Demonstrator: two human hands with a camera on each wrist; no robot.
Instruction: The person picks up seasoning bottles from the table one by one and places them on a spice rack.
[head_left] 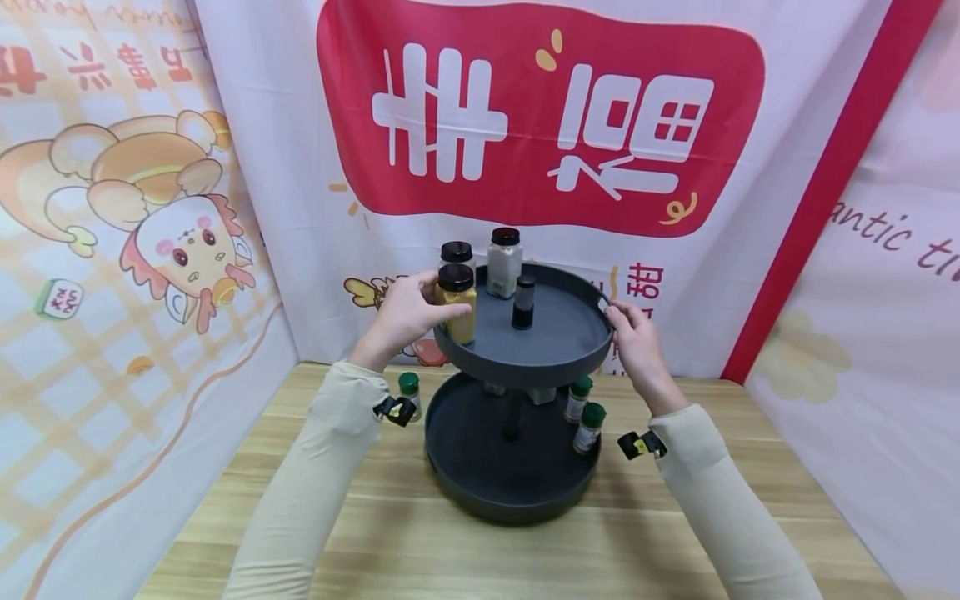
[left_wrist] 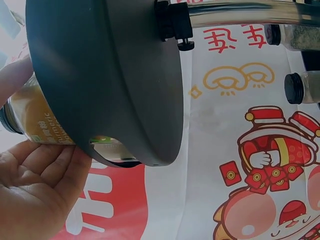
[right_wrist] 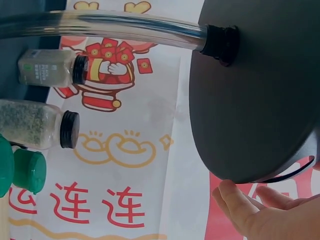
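My left hand holds a square jar of yellow powder with a black lid, at the left edge of the upper tray of a dark grey two-tier rack. In the left wrist view the thumb and fingers lie on opposite sides of this turmeric jar. On the opposite side, my right hand grips the upper tray's rim, thumb on top. Behind the yellow jar stands another black-lidded jar. A jar of white contents and a small dark bottle also stand on this tray.
The lower tray carries green-capped bottles at its right and black-lidded jars at its back. Another green-capped bottle stands on the wooden table, left of the rack. Printed cloth hangs behind and on both sides.
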